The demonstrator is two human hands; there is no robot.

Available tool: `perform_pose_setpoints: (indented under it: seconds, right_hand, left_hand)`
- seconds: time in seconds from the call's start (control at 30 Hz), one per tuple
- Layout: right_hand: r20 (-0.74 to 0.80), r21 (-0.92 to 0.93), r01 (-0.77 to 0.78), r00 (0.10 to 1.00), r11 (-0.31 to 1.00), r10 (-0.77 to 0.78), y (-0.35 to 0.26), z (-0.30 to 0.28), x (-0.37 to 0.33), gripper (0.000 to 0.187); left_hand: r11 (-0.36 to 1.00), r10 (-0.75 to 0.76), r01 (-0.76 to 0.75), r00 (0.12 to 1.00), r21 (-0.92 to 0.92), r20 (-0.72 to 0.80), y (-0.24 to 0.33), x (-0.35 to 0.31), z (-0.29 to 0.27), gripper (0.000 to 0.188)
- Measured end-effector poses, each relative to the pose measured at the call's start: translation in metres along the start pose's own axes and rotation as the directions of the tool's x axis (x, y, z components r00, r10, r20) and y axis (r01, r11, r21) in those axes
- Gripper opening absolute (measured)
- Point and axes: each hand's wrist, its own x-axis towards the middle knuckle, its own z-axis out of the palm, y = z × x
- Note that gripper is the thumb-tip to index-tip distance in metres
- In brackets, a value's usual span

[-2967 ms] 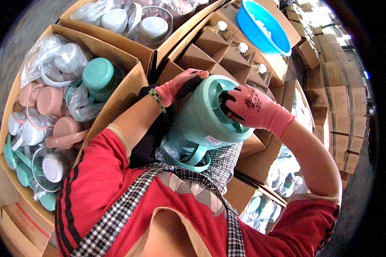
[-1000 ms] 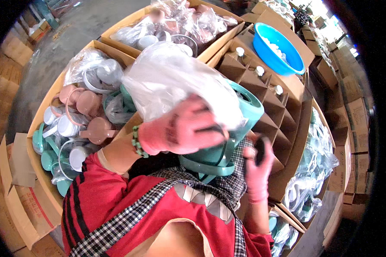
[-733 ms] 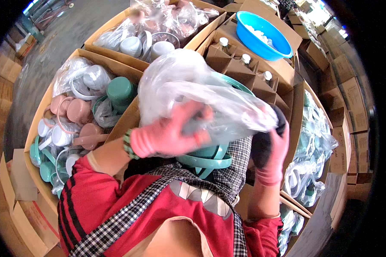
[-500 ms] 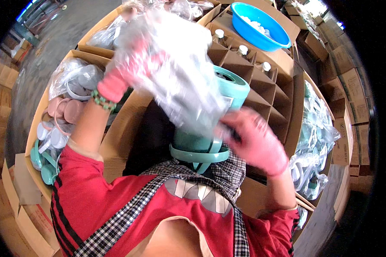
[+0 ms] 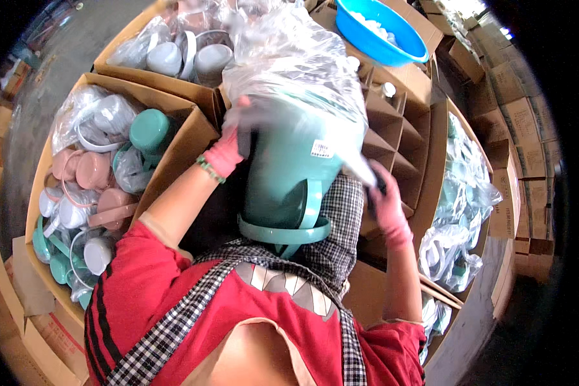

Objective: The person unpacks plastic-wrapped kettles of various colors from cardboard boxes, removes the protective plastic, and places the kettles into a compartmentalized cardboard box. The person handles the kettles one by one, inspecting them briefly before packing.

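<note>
A green jug-like vessel point(image 5: 283, 154) with a side handle and a white label stands in front of my body, leaning slightly. Over its far end lies a clear plastic bag point(image 5: 296, 64). My left hand point(image 5: 231, 141), in a pink glove with dark palm, is closed at the bag's left edge beside the vessel; its fingers are partly blurred. To the right of the vessel, my gloved right hand point(image 5: 387, 202) is closed on a stretched strip of the bag's edge. A green ring-shaped part point(image 5: 283, 231) surrounds the vessel's near end.
At left, a carton point(image 5: 199, 128) holds green, pink and white cup-like parts with loops. Another carton point(image 5: 103, 56) sits behind it. A divided carton point(image 5: 405, 138) is on the right, with a blue basin point(image 5: 424, 55) behind. Bagged parts point(image 5: 453, 206) fill the far-right carton.
The plastic bag has moved from in front of the vessel to over its far end. My left hand has come down and right, nearer the vessel; my right hand has moved slightly lower.
</note>
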Motion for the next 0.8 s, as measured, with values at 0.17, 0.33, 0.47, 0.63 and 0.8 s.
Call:
perform_pose_setpoints:
  seconds: [0.17,0.33,0.47,0.63,0.8]
  right_hand:
    - [0.465,-0.101,0.047,0.885,0.994,0.005,-0.020,0.019,-0.071,0.039]
    - [0.036,-0.266,0.133,0.991,0.955,-0.128,-0.056,-0.015,-0.033,0.040]
    - [0.615,-0.517,0.770,0.638,0.374,-0.463,-0.053,0.026,0.009,0.025]
    - [0.949,-0.208,0.978,0.195,-0.025,-0.247,-0.042,0.066,0.015,0.012]
    - [0.845,-0.394,0.904,0.427,0.166,-0.322,-0.064,0.013,0.035,0.013]
  left_hand:
    - [0.980,-0.125,0.147,0.980,0.137,-0.154,-0.001,-0.066,0.032,0.060]
    - [0.971,-0.055,0.111,0.966,0.214,-0.251,0.008,-0.130,0.063,0.066]
    - [-0.009,0.234,-0.209,0.950,0.978,0.205,0.013,-0.141,0.087,0.040]
    - [-0.427,-0.521,-0.243,0.853,0.871,-0.017,0.004,-0.141,0.103,0.022]
    - [0.249,0.148,0.019,0.987,0.968,-0.058,0.032,-0.148,0.088,0.026]
